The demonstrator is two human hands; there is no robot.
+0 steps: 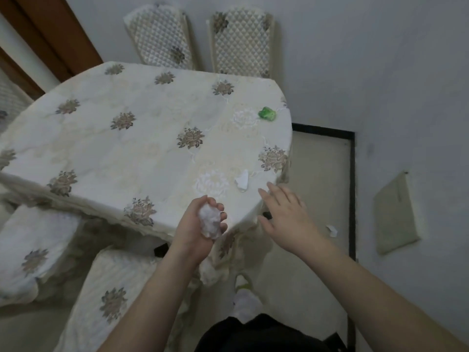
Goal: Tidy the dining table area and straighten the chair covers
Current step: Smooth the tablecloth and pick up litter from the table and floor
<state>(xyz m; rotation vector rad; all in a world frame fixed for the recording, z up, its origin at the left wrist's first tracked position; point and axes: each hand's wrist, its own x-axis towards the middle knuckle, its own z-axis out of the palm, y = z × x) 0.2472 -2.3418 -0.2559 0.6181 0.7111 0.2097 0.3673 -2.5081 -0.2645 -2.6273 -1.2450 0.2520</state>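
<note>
On table (127,153): 1 paper scrap (242,180), 1 green wrapper (267,114), maybe; left fingers (220,217) clench 1 wad (210,222), right fingers (272,193) splayed.

The left hand (200,223) is raised palm-up at the end of a bare forearm, fingers curled round a crumpled white tissue wad (210,222); the right hand (284,214) reaches forward palm-down, fingers straight and slightly spread, holding nothing; both bare forearms extend from the lower edge.
</note>
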